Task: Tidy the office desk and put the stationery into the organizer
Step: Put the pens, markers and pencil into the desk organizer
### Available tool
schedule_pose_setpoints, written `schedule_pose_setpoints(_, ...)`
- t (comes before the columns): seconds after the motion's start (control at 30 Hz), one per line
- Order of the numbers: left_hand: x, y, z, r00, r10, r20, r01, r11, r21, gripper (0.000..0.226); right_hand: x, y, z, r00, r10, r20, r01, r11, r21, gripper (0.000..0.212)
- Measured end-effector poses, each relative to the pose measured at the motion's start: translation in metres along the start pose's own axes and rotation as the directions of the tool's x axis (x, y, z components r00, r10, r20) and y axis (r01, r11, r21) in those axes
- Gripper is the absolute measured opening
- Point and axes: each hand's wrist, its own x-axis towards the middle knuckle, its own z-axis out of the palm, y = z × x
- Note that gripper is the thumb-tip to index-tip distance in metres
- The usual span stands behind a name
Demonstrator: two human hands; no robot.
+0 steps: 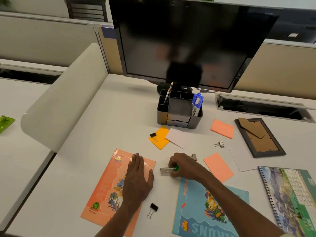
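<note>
The black desk organizer (177,123) stands under the monitor, with pencils (168,94) in its left slot and blue markers (197,103) in its right one. My right hand (183,165) is shut on a small clear tube with a green cap (166,170), low over the desk. My left hand (138,177) lies flat, fingers apart, on an orange notebook (109,187). Binder clips lie loose: a black one (152,210) near the front, another black one (153,136) on an orange sticky note (159,137), a silver one (219,144) and one more silver one (194,156) by my right hand.
A dark monitor (188,40) fills the back. A blue notebook (205,209) lies under my right forearm, a spiral calendar (290,194) at the right edge, a picture frame (259,136) face down behind it. Pink notes (222,128) (218,165) and white cards (177,137) are scattered. A curved divider (65,100) borders the left.
</note>
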Motion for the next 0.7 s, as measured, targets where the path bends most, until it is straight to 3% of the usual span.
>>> schedule_pose_setpoints(0.17, 0.0, 0.0, 0.0, 1.0, -0.001, -0.004, 0.001, 1.0, -0.009, 0.072, 0.003, -0.004, -0.01, 0.999, 0.03, -0.033, -0.027, 0.997, 0.067, 0.025)
schedule_pose_setpoints(0.43, 0.0, 0.001, 0.0, 1.0, -0.011, 0.001, 0.011, 1.0, -0.015, 0.072, 0.022, -0.016, -0.053, 0.954, 0.192, -0.231, -0.129, 0.957, 0.261, 0.038)
schedule_pose_setpoints(0.7, 0.0, 0.0, -0.001, 1.0, -0.013, 0.02, 0.013, 1.0, -0.003, 0.072, 0.059, -0.033, -0.117, 0.865, 0.212, -0.455, -0.07, 0.949, 0.308, 0.021)
